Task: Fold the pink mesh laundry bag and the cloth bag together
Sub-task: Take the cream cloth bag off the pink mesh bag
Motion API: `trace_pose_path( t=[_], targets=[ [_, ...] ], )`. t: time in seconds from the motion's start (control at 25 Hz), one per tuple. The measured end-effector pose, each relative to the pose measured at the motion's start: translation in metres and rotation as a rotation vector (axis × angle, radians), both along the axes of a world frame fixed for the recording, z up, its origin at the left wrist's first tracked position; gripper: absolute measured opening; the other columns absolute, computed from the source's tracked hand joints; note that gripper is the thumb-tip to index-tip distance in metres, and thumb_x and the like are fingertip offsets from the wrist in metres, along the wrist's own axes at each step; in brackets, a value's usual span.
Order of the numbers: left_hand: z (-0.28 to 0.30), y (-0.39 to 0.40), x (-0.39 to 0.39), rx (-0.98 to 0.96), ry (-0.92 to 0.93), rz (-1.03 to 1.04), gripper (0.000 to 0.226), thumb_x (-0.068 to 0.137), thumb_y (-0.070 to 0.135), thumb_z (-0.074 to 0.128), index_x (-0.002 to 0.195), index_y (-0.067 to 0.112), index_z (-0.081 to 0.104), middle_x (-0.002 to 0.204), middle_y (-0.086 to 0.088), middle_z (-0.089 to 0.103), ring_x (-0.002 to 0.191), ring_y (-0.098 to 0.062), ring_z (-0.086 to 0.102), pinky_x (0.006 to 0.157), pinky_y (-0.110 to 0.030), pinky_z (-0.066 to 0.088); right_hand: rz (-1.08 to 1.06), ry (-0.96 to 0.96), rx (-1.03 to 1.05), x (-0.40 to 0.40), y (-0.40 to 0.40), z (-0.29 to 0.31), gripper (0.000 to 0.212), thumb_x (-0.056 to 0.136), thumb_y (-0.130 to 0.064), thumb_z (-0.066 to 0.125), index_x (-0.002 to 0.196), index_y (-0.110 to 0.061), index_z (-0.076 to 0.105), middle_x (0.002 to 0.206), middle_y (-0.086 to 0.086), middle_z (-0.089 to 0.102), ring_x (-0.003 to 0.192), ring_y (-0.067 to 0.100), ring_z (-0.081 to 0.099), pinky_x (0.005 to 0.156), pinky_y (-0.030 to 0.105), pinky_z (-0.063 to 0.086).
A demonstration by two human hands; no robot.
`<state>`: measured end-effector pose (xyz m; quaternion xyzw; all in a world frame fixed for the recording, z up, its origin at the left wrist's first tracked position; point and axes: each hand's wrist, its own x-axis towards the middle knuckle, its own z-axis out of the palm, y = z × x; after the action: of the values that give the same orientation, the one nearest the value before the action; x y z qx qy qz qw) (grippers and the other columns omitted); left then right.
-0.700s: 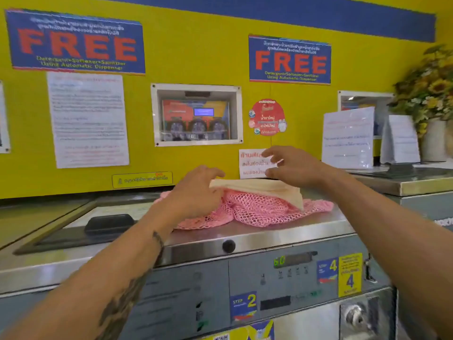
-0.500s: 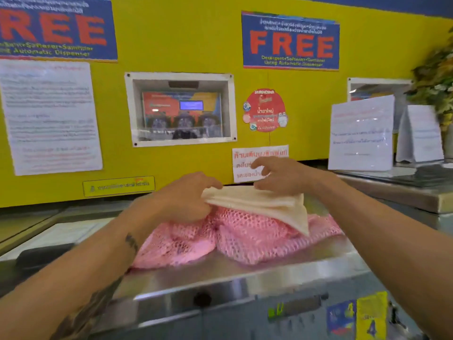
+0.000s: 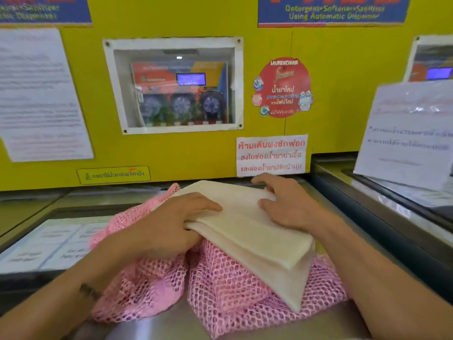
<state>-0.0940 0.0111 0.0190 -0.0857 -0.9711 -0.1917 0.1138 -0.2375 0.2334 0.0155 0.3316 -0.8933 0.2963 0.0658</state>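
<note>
In the head view, the folded cream cloth bag (image 3: 247, 231) is gripped at its near-left edge by the left hand (image 3: 169, 229), thumb on top and fingers curled beneath. Its far-right part is pressed by the right hand (image 3: 286, 204), fingers bent on the fabric. Under both hands, the pink mesh laundry bag (image 3: 220, 290) lies bunched on the steel machine top (image 3: 171, 325).

Left hand (image 3: 166, 229) gripping cloth bag (image 3: 252, 231), pink mesh laundry bag (image 3: 228, 290) beneath
</note>
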Motion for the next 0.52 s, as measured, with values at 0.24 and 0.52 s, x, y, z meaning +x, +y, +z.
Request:
trace_pose_path(
  t=[0.24, 0.52],
  targets=[
    [0.039, 0.029, -0.030, -0.010, 0.336, -0.016, 0.037, 0.076, 0.023, 0.055, 0.112, 0.032, 0.063, 0.115, 0.012, 0.059, 0.111, -0.013, 0.054, 0.095, -0.037, 0.045, -0.278, 0.211, -0.143, 0.009, 0.051, 0.046, 0.040, 0.086, -0.014, 0.055, 0.116, -0.041, 0.059, 0.114, -0.006, 0.059, 0.103, 0.024, 0.058, 0.087, 0.038, 0.047],
    [-0.002, 0.068, -0.036, -0.214, -0.251, 0.009, 0.078, 0.079, 0.075, 0.046, 0.143, 0.034, 0.030, 0.150, 0.001, 0.032, 0.140, -0.032, 0.030, 0.110, -0.051, 0.033, -0.433, 0.036, 0.360, 0.048, 0.097, 0.052, 0.040, 0.093, -0.038, 0.056, 0.132, -0.030, 0.058, 0.142, 0.000, 0.051, 0.126, 0.027, 0.050, 0.107, 0.041, 0.039]
  ],
)
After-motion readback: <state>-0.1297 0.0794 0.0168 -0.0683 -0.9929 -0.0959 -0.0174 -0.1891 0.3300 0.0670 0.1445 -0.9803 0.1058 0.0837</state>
